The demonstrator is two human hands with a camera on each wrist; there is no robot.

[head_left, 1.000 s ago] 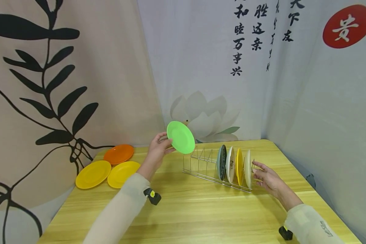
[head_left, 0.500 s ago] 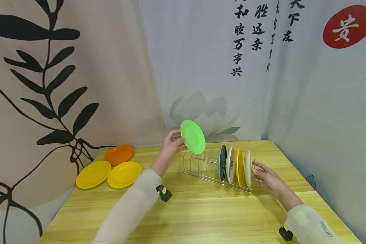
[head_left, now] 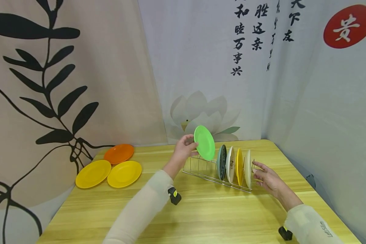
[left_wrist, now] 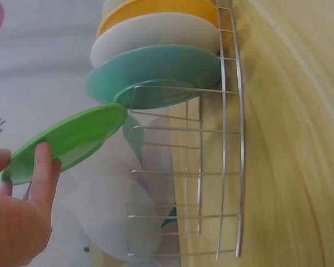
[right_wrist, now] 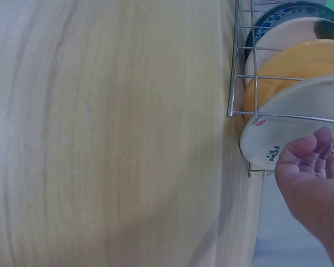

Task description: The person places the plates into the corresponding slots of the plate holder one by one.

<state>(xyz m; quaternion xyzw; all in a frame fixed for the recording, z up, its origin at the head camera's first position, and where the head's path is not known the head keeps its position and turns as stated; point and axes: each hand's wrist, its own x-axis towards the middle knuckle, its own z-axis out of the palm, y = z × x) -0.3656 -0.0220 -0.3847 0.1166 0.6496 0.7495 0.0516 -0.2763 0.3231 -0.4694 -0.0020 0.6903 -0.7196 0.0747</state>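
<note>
My left hand (head_left: 183,151) pinches a light green plate (head_left: 204,142) by its left rim. The plate is held tilted above the left part of a wire dish rack (head_left: 198,173); in the left wrist view the green plate (left_wrist: 72,139) has its far edge close to the teal plate (left_wrist: 150,75). A teal plate with a dark patterned face (head_left: 222,162), a white plate (head_left: 230,165), a yellow plate (head_left: 239,167) and a cream plate (head_left: 247,169) stand upright in the rack. My right hand (head_left: 269,179) grips the rack's right end wire, fingers curled beside the cream plate (right_wrist: 284,130).
An orange plate (head_left: 119,154) and two yellow plates, one left (head_left: 93,174) and one right (head_left: 124,174), lie at the table's left. The wooden table (head_left: 219,217) meets a printed curtain (head_left: 195,67) at its back and right edges.
My left hand has carried the green plate rightward and, lately, lower over the rack, turning it more edge-on. The right hand and the rack have stayed in place.
</note>
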